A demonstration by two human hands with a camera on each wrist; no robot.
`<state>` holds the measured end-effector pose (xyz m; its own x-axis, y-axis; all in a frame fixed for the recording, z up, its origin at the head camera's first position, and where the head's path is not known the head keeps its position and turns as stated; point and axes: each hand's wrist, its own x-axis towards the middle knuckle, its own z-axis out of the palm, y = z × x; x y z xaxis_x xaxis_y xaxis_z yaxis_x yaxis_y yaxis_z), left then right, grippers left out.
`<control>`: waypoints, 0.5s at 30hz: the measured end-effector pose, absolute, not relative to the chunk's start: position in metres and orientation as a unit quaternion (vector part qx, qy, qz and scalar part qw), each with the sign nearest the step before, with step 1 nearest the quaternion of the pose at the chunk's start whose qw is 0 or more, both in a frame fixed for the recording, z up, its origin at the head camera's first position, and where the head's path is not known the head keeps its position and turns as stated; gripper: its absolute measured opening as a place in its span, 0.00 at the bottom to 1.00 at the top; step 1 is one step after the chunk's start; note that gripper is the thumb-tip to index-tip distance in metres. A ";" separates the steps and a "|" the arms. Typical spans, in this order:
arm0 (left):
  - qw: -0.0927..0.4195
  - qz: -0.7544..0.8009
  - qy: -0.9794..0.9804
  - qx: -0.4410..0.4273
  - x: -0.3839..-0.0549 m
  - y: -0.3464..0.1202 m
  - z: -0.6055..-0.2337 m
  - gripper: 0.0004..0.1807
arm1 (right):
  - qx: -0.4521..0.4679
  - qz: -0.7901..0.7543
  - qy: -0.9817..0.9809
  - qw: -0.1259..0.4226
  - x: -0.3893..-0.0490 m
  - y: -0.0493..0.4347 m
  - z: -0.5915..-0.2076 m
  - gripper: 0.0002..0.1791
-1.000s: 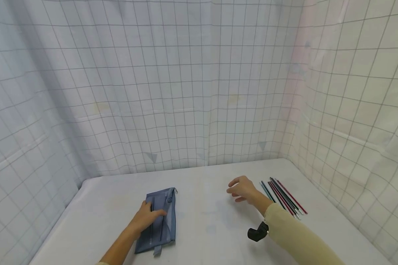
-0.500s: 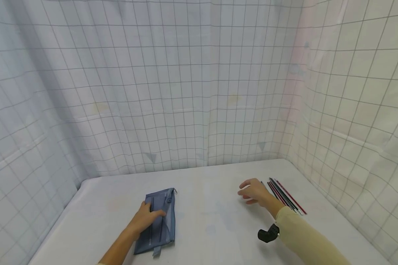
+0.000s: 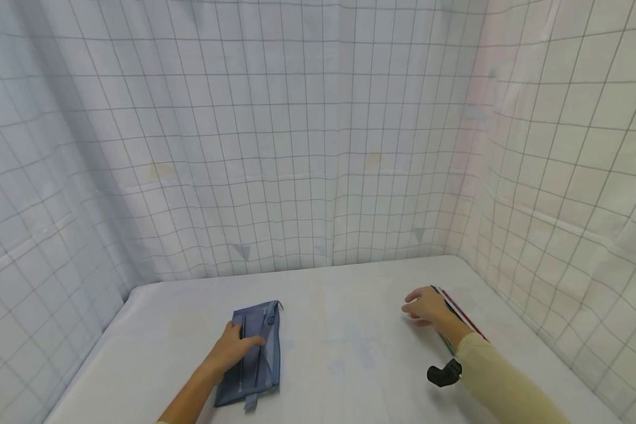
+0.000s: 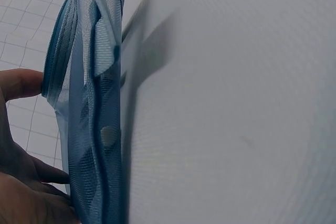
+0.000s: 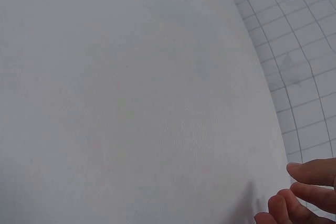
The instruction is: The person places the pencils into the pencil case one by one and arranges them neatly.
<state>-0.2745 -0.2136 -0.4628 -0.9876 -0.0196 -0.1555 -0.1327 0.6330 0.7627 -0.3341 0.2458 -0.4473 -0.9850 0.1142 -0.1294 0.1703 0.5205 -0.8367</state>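
Note:
A blue zippered pouch (image 3: 269,359) lies flat at the left of the white table. My left hand (image 3: 230,348) rests on it, thumb spread to the right over its face and fingers near its left part. In the left wrist view the pouch (image 4: 100,129) shows side-on, with mesh, a zip and a small tab; the thumb (image 4: 21,83) touches its edge. To the right, my right hand (image 3: 426,307) hovers with loosely bent fingers and holds nothing. Partly hidden under that hand and forearm lie several thin, pencil-like sticks (image 3: 463,313), red, black and green.
The white table (image 3: 339,330) runs between the two hands. Grid-patterned white curtains (image 3: 307,147) enclose it at the back and both sides. A black wrist-camera mount (image 3: 445,374) sticks out from the right sleeve (image 3: 500,377).
My right hand has moved right, toward the thin sticks, and now covers more of them. The left hand has stayed on the pouch.

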 end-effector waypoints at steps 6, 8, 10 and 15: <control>0.068 0.431 0.899 -0.039 -0.275 -0.214 -0.463 0.56 | 0.078 -0.459 0.885 0.022 -0.332 0.264 -0.446 0.19; 0.068 0.432 0.899 -0.039 -0.275 -0.215 -0.462 0.56 | 0.076 -0.454 0.887 0.021 -0.331 0.268 -0.446 0.19; 0.068 0.433 0.898 -0.039 -0.274 -0.216 -0.462 0.56 | 0.072 -0.446 0.892 0.017 -0.330 0.272 -0.446 0.19; 0.067 0.432 0.899 -0.036 -0.274 -0.217 -0.464 0.56 | 0.066 -0.395 0.916 -0.003 -0.324 0.279 -0.446 0.17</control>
<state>-0.2744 -0.2166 -0.4638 -0.9885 -0.0061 -0.1508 -0.1217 0.6240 0.7719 -0.3243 0.2795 -0.4460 -0.9912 0.1239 -0.0461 0.1186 0.6787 -0.7248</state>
